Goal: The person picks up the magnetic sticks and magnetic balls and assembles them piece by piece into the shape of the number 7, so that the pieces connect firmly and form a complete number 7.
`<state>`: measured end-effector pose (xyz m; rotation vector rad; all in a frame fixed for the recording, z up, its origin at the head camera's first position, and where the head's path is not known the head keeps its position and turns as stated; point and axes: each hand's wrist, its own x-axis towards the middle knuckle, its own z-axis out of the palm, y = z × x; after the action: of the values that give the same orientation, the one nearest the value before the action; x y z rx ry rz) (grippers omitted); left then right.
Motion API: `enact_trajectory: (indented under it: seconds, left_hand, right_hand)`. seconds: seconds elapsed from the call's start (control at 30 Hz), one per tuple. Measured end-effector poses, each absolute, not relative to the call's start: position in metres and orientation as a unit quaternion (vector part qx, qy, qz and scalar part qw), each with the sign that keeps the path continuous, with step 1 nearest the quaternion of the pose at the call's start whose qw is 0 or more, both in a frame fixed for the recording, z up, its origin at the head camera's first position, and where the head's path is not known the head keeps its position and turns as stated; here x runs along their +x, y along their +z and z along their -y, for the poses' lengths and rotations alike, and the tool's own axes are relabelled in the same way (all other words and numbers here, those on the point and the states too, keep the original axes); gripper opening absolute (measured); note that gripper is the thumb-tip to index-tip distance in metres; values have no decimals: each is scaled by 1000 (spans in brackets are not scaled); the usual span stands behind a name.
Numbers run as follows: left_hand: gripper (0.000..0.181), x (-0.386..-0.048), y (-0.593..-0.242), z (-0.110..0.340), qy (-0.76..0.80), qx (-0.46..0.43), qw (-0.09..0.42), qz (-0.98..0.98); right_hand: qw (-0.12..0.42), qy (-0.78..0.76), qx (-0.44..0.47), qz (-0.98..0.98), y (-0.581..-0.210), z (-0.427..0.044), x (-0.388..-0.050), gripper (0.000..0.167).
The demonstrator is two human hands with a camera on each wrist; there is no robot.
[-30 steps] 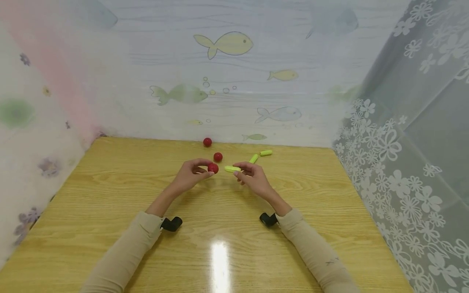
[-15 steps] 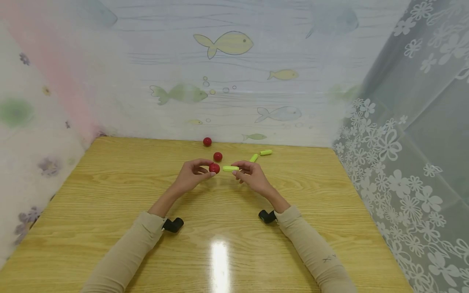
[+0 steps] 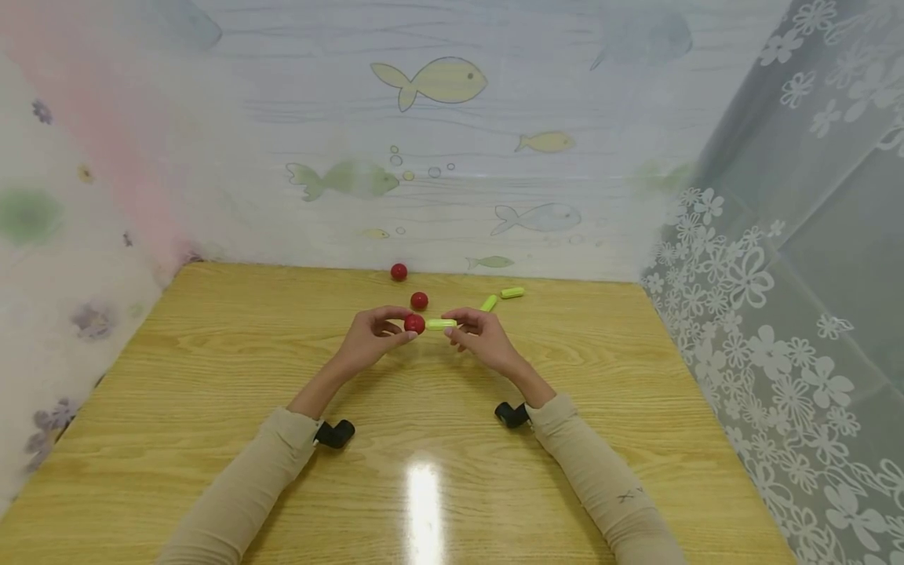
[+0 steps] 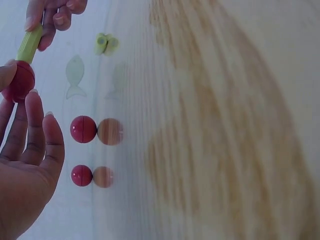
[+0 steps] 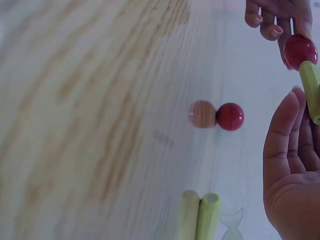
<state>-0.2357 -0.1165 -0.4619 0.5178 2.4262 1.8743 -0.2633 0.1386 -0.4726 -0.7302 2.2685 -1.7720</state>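
Observation:
My left hand pinches a red ball between thumb and fingers, above the wooden table. The right hand holds a yellow-green stick by its right end. In the left wrist view the stick meets the red ball end-on. The right wrist view also has the stick's end against the ball; whether they are joined I cannot tell.
Two more red balls lie beyond the hands, near the table's back edge. Two yellow-green sticks lie behind the right hand. A patterned curtain rises behind the wooden table.
The right hand has moved left with the stick, and the left hand slightly right with the ball. The gap between stick and ball has closed.

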Motion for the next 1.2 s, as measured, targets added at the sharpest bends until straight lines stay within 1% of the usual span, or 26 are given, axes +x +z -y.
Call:
enact_trajectory:
  seconds: [0.2, 0.57, 0.77, 1.0, 1.07, 1.2]
  left_hand:
    - [37, -247, -479, 118, 610, 159, 18, -776]
    - [37, -246, -482, 118, 614, 152, 21, -774]
    - [36, -247, -484, 119, 606, 150, 16, -781]
    - [37, -249, -487, 120, 606, 149, 21, -781]
    - [38, -248, -486, 120, 604, 150, 25, -782]
    - [38, -237, -469, 118, 596, 157, 35, -787]
  right_hand:
    - [94, -594, -241, -762, -473, -139, -265, 34]
    - [99, -588, -232, -768, -476, -141, -265, 35]
    - [95, -581, -242, -771, -477, -141, -266, 35]
    - [111, -573, -231, -778, -477, -139, -267, 37]
    - [118, -572, -228, -779, -473, -139, -266, 37]
    - [126, -565, -228, -783, -475, -139, -267, 36]
